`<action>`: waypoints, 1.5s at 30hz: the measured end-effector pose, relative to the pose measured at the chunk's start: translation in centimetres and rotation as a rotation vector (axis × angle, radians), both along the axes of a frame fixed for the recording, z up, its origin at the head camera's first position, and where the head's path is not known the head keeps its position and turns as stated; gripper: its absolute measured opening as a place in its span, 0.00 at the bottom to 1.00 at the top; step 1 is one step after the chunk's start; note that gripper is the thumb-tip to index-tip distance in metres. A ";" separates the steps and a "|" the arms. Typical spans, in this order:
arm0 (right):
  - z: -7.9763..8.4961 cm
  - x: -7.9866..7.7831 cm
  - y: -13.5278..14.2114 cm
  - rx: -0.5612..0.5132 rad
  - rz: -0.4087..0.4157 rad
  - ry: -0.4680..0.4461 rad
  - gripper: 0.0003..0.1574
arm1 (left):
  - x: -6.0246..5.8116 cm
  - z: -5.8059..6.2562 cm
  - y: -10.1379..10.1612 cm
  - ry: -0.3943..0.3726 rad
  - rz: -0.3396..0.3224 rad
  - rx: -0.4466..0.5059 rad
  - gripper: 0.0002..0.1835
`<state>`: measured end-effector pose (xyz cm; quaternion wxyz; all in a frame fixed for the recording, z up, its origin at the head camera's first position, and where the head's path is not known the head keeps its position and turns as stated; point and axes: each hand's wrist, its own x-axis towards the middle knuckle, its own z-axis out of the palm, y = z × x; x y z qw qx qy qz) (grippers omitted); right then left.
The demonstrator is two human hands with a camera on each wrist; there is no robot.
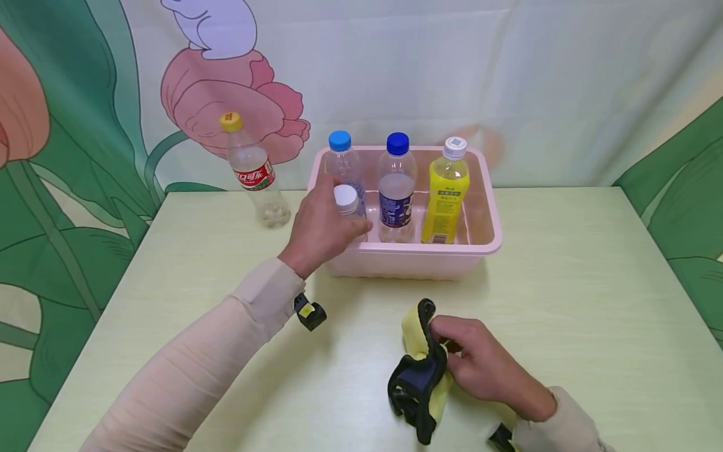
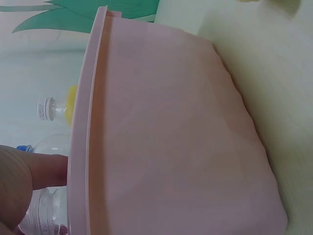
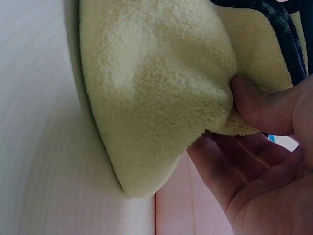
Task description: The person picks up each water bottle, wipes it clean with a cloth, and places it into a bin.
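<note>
My left hand (image 1: 319,229) reaches over the near left part of a pink plastic bin (image 1: 412,249) and grips a clear bottle with a white cap (image 1: 346,196). The thumb (image 2: 49,170) lies just inside the bin's rim; most fingers are hidden. At the near middle of the table, my right hand (image 1: 480,361) pinches a fluffy yellow cloth (image 3: 151,88) with dark edging between thumb and fingers. Part of the cloth is folded over, and a dark blue patch shows on it.
Inside the bin stand a light-blue-capped bottle (image 1: 342,164), a dark-blue-capped bottle (image 1: 396,204) and a yellow-labelled bottle (image 1: 446,198). Left of the bin, a yellow-capped cola bottle (image 1: 255,179) stands near the table's back edge. A printed curtain (image 1: 384,75) hangs behind.
</note>
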<state>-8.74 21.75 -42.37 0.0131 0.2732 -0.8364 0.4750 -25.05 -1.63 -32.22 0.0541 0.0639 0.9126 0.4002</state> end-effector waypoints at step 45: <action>0.0 0.1 1.0 -0.026 -0.006 0.062 0.33 | -10.4 2.4 -10.5 0.037 0.426 0.102 0.35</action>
